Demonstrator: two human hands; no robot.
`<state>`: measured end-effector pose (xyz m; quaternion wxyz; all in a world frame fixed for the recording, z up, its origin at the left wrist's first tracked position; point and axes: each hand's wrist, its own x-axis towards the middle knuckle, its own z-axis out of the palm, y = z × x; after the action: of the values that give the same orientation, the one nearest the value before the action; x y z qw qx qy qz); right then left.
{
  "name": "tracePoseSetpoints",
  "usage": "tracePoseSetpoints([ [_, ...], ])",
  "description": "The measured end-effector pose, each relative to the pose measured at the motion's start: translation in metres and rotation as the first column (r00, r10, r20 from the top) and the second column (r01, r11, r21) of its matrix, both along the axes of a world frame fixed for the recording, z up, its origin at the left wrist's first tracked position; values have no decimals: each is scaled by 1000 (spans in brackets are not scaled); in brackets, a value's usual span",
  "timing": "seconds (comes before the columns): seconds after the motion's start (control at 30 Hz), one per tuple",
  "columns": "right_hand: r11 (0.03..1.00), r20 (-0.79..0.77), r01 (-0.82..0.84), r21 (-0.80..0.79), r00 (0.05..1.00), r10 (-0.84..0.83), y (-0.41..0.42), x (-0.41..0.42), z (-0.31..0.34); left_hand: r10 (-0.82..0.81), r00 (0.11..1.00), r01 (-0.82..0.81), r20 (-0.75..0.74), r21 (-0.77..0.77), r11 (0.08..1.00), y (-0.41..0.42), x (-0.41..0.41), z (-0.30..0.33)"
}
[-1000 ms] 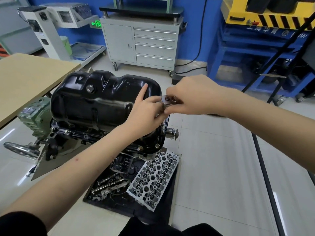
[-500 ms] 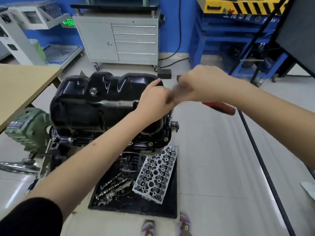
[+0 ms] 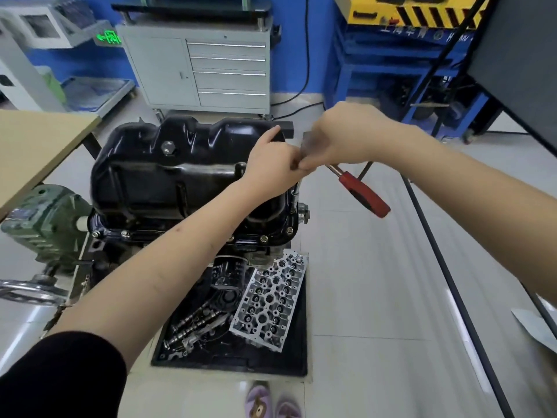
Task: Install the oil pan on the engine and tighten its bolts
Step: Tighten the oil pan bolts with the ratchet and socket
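Gripping ratchet (image 3: pixel 363 193) head, both hands | tray (image 3: pixel 297 362): cylinder head (image 3: pixel 269 303), camshafts (image 3: pixel 196 324)

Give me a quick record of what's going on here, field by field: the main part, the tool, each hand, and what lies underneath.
Main part: black oil pan sitting on the engine
Tool: ratchet wrench with a red handle, at the pan's right edge
Left hand: at the wrench head, index finger pointing out along the pan
Right hand: grip closed on the wrench near its head
Flange bolts: several visible along the near rim
Underneath: cylinder head and camshafts in a black tray
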<state>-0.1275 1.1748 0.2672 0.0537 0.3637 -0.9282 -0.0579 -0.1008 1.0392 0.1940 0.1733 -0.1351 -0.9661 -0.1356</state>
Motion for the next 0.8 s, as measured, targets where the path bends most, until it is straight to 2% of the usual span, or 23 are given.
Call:
tracePoseSetpoints([
  [0.2,987,47,-140,-85,988,144,5,5,1,5,997,-12,78,89,996,-2,4,3],
  [0.37,998,-40,-55,2,998,55,3,6,2,4,999,-9,53,83,996,-2,6,0],
  [0.47,999,6,11,-50,1000,-11,7,7,-1,17,1000,-17,7,40,999,-1,4,-3],
  [0.67,990,144,-84,-114,984,100,5,12,2,-51,999,50,17,31,998,-7,6,-3],
  [0.8,999,50,-40,-23,998,41,-2,9,4,-66,997,65,-24,-46,997,-10,4,-7],
])
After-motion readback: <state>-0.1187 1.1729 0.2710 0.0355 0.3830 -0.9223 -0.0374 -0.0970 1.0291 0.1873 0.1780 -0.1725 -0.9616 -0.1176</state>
